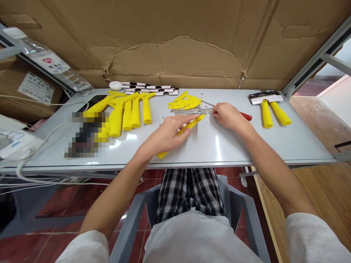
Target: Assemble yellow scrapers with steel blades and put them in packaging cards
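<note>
My left hand (171, 133) is closed around a yellow plastic handle (189, 126), whose lower end shows below the palm. Fingers pinched, my right hand (226, 114) is at the handle's far tip, by a small shiny piece that I cannot make out. A red tool grip (246, 116) pokes out beyond the right hand, and a thin metal shaft (207, 103) lies on its other side. Just behind both hands are a pile of flat yellow plastic pieces (186, 102) and some thin metal strips (186, 111).
Several yellow handles (127, 115) stand at the left of the grey tabletop (219, 148). Two more yellow handles (267, 115) with a black-and-white card (265, 97) lie at right. Black-and-white strips (150, 88) and a white spoon (115, 85) lie behind. A plastic bottle (52, 62) leans left.
</note>
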The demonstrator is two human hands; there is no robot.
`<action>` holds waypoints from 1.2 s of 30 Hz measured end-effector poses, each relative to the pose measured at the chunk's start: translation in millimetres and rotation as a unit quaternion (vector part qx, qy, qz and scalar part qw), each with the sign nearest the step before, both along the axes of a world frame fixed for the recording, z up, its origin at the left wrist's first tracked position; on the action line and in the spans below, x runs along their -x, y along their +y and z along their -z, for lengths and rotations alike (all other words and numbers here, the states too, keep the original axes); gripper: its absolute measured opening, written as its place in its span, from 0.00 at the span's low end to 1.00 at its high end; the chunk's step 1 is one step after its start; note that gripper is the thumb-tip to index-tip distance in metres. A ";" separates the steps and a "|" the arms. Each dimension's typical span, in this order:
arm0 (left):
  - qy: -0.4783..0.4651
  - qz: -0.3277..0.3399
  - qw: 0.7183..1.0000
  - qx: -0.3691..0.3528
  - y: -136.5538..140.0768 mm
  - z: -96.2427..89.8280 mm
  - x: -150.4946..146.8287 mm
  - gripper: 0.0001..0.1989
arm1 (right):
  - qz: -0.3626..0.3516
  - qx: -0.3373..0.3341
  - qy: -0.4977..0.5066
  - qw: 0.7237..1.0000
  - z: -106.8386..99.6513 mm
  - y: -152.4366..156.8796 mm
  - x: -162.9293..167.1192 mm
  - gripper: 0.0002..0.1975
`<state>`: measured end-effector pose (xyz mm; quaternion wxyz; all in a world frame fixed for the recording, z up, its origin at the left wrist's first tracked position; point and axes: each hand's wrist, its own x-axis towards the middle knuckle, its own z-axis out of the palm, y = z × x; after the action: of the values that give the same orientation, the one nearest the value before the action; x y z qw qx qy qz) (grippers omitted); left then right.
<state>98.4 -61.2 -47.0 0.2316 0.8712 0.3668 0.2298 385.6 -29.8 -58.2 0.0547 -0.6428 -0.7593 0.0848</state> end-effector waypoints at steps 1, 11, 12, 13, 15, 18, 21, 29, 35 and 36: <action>-0.041 -0.011 0.999 0.032 0.7 -1.0 0.5 0.27 | -0.001 0.000 0.002 1.000 -0.4 -0.4 0.3 0.12; -0.342 -0.047 0.827 0.444 16.1 7.0 -8.3 0.36 | -0.020 0.000 0.036 0.999 0.8 -1.3 1.6 0.14; -0.361 -0.043 0.806 0.468 19.3 10.9 -7.8 0.37 | -0.021 0.000 0.037 0.999 1.1 -1.0 1.5 0.14; -0.377 -0.040 0.786 0.489 22.4 15.0 -7.1 0.38 | -0.021 -0.001 0.038 0.999 1.5 -0.7 1.6 0.15; -0.404 -0.036 0.750 0.522 27.4 22.4 -5.5 0.39 | -0.019 -0.001 0.042 0.999 2.1 -0.3 2.3 0.16; -0.430 -0.033 0.716 0.549 31.0 28.1 -3.5 0.37 | -0.017 0.005 0.050 0.999 2.2 -0.5 3.9 0.18; -0.438 -0.033 0.705 0.557 30.8 28.0 -2.8 0.36 | -0.021 0.007 0.061 0.998 1.4 -0.8 3.1 0.18; -0.440 -0.047 0.704 0.555 30.1 31.9 -5.3 0.34 | -0.071 -0.062 0.296 0.951 -11.6 1.8 -2.4 0.13; -0.447 -0.056 0.714 0.536 28.6 34.0 -8.1 0.34 | -0.146 -0.003 0.341 0.929 -40.9 11.7 22.0 0.14; -0.447 -0.057 0.717 0.531 28.1 34.3 -8.2 0.34 | -0.154 0.011 0.332 0.931 -44.9 15.1 27.0 0.13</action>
<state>106.6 -33.2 -81.3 0.7800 0.3783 0.3307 0.3730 358.6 -14.7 -13.2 0.2825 -0.4538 -0.7864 0.3094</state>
